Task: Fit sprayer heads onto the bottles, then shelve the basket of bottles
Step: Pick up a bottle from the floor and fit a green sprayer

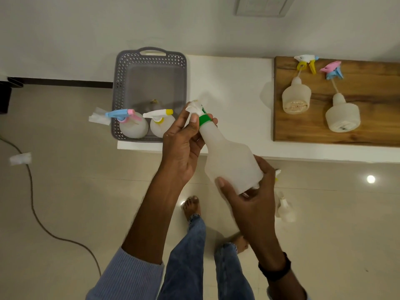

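Observation:
I hold a translucent white bottle (pixel 231 161) tilted over the counter's front edge. My right hand (pixel 249 198) grips its base. My left hand (pixel 184 139) is closed around the white sprayer head with a green collar (pixel 200 114) at the bottle's neck. The grey perforated basket (pixel 151 61) stands on the white counter (pixel 227 83) and holds two bottles with heads on, one blue and pink (pixel 129 124), one white and yellow (pixel 161 122). On the wooden board (pixel 378 118) lie two more bottles (pixel 296 97) (pixel 343 115), a yellow sprayer head (pixel 306 62) and a pink and blue one (pixel 332 70) beside their necks.
The counter runs along a white wall. Below it is a tiled floor with a grey cable (pixel 32 191), scraps of white wrapping (pixel 20 159) (pixel 98 116) and another bottle (pixel 285 210) lying near my bare feet.

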